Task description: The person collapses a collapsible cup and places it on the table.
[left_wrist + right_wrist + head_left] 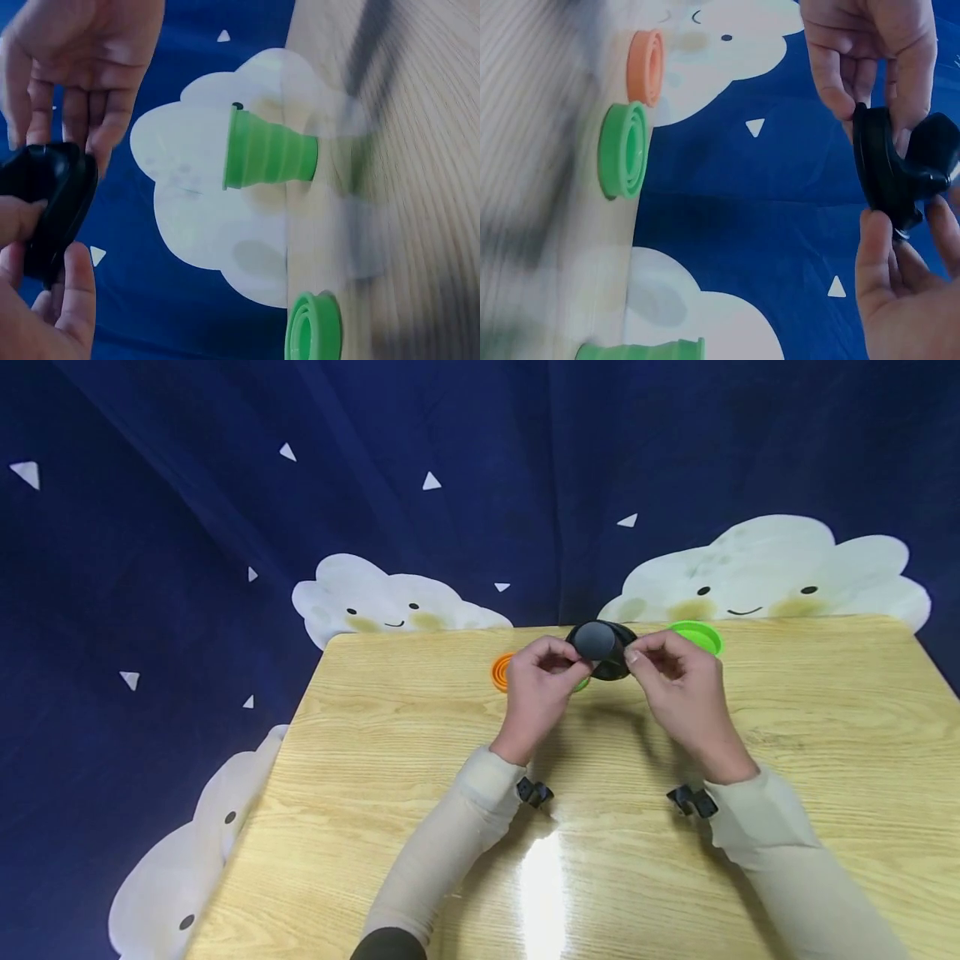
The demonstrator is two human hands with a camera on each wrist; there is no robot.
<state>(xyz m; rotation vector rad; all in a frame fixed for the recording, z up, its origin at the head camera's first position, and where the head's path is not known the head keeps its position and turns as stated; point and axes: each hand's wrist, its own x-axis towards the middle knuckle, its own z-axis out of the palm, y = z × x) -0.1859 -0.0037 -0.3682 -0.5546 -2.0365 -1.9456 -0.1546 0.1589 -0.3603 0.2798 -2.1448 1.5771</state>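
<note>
A black collapsible cup (596, 642) is held above the far part of the table, its round grey-black base facing the head camera. My left hand (542, 687) pinches its left side between thumb and fingers. On the opposite side, my right hand (681, 689) grips the rim the same way. The right wrist view shows the cup (874, 161) partly folded, its rim ring bent and its middle pushed out to one side. In the left wrist view the cup (64, 199) is cut off by the frame edge.
An orange collapsed cup (500, 672) lies on the table (390, 718) left of the hands. Beside it is a green collapsed cup (622, 150), mostly hidden by my left hand in the head view. An extended green cup (270, 150) stands near the back edge, before a blue curtain (450, 543).
</note>
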